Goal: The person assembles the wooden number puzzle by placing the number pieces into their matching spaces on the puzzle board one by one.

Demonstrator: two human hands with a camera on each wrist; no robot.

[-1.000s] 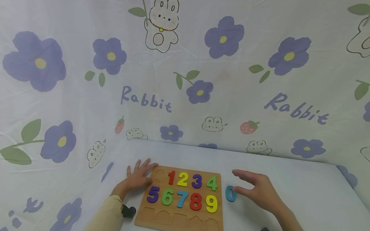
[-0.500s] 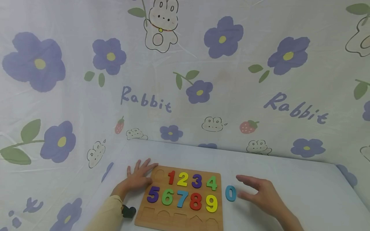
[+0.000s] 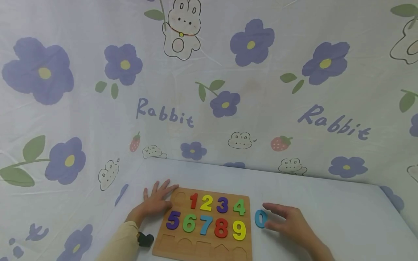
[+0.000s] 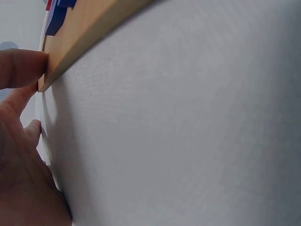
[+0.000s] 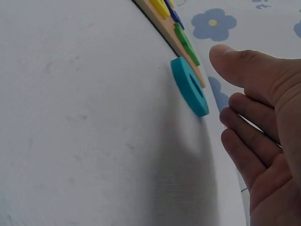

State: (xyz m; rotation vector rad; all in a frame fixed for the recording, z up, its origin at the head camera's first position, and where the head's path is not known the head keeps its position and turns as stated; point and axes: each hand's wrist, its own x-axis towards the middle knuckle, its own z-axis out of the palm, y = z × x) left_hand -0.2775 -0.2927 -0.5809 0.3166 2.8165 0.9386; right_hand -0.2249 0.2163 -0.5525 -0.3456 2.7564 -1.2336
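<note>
A wooden number board (image 3: 202,252) lies on the white table, holding coloured digits 1 to 9; its top-left recess is bare. Just off the board's right edge lies a blue number 0 (image 3: 256,219), which the right wrist view shows as a teal ring (image 5: 188,87) on the table. My right hand (image 3: 292,224) hovers beside the 0 with thumb and fingers spread apart, nothing between them. At the board's upper left corner, my left hand (image 3: 156,201) rests with fingers fanned out, and in the left wrist view a fingertip (image 4: 35,68) touches the board's side.
Along the board's bottom run several bare shaped recesses (image 3: 204,248). A black wrist strap piece (image 3: 145,239) sits at the left sleeve. Behind the table (image 3: 326,203) hangs a white curtain (image 3: 254,116) printed with flowers and rabbits.
My right hand has drawn back slightly from over the 0, then come a little nearer and lower again. The left hand, the board and the 0 stay in place.
</note>
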